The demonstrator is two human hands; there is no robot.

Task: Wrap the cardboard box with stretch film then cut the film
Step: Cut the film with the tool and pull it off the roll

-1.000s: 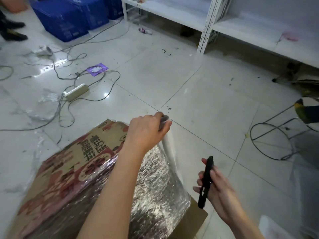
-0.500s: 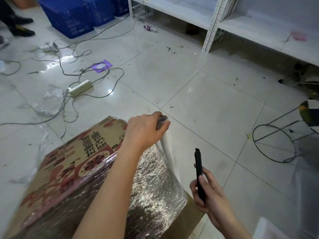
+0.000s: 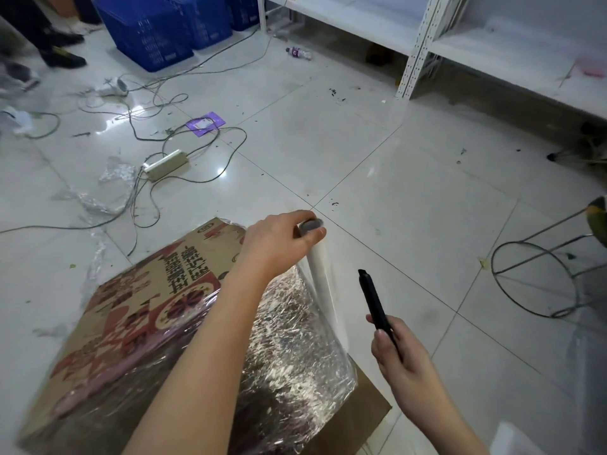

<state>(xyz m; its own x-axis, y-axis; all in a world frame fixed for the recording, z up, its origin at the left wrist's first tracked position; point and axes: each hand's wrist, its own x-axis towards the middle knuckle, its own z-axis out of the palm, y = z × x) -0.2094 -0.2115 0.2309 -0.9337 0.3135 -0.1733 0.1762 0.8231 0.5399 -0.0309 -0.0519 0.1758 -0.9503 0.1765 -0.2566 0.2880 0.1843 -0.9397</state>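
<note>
Wrapping looks complete; cutting step in hand. Cardboard box [image 3: 138,310] on floor [image 3: 377,178], film-covered. Left hand [image 3: 279,239] grips film roll [image 3: 320,274] upright at box corner. Right hand [image 3: 402,359] clasps black cutter [image 3: 372,297], just beside film. Next: blade across taut film.

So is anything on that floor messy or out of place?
Yes. Crumpled scraps of film lie loose beside a tangle of cables and a power strip, and a plastic bottle lies on its side near the shelving.

Glossy, crinkled clear film [image 3: 289,339] covers the printed matt cardboard box [image 3: 138,310]; floor tiles [image 3: 377,159] shine; cutter [image 3: 374,300] matt black.
</note>
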